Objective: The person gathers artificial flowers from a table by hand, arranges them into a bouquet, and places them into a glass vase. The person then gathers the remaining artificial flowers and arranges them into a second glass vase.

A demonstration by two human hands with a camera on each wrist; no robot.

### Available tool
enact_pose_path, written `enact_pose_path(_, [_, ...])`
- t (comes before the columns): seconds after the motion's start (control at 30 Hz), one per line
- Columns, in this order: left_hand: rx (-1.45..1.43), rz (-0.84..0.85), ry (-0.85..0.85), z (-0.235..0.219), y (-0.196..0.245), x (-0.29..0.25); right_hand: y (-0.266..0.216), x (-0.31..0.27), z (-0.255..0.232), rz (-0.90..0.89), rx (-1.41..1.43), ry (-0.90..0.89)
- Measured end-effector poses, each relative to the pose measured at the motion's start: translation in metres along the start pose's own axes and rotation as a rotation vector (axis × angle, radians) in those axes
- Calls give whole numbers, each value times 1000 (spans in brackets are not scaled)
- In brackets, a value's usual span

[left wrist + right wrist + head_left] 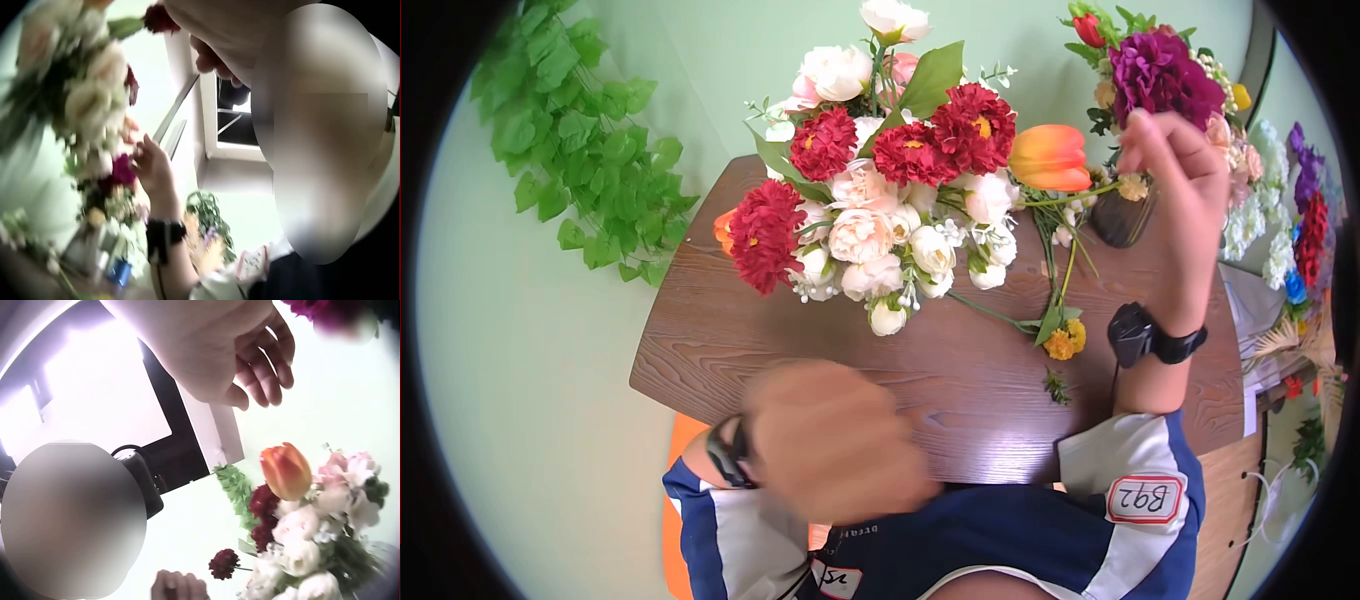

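Observation:
A large bouquet of artificial flowers (865,215), with white, pale pink and dark red blooms, stands on the brown wooden table (690,310). An orange tulip (1048,158) sticks out at its right side. My right hand (1180,165) is raised right of the tulip, its fingers loosely bent and apart from it in the right wrist view, with nothing in them. Motion blurs my left hand (835,440) in front of my chest, over the table's near edge. Its fingers (178,586) look loosely curled, and no flower shows in them.
Yellow flowers (1065,340) on green stems and a small green sprig (1057,388) lie on the table's right half. Behind my right hand stands another arrangement with a purple bloom (1165,78). Green ivy (575,130) hangs on the left wall. More flowers (1305,235) are at far right.

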State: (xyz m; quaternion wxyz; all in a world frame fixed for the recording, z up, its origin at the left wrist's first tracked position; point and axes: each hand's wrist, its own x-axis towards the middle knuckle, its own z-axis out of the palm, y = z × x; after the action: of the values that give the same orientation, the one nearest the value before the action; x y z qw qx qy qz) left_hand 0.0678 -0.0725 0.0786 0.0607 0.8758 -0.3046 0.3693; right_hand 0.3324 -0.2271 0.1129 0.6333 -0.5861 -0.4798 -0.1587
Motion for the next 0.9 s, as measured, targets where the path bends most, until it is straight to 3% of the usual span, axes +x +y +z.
enact_pose_path(0.03, [-11,111,53,31,6,8,7,-8,-1,106,-6,-7])
enact_pose_path(0.1, [-48,171,-378,71,16,12,26,-13,-1,266,-136,-134])
enact_pose_path(0.13, [-51,176,-376,87,13,7,38,-12,-1,317,-187,-215])
enact_pose_path(0.2, [-244,94,-633,113,7,-3,73,-12,-2,358,-338,-347])
enact_pose_path(0.3, [-243,-42,-732,120,-3,9,95,-21,0,309,-564,-356])
enact_pose_path(0.37, [-257,-71,-703,132,-6,9,95,-19,-2,241,-700,-316])
enact_pose_path(0.47, [-303,-126,-762,149,-8,0,82,-13,1,215,-210,33])
enact_pose_path(0.57, [-381,-167,-822,171,-15,-15,49,-15,6,86,-175,120])
enact_pose_path(0.67, [-457,-165,-733,182,-20,-18,19,-21,12,-53,-308,73])
enact_pose_path(0.73, [-839,-611,-899,178,-27,-11,13,-22,13,-121,-345,75])
enact_pose_path(0.8, [-902,-669,-884,177,-30,-13,13,-23,13,-187,-385,78])
enact_pose_path(0.9, [-1003,-752,-842,179,-32,-15,25,-20,7,-70,-504,35])
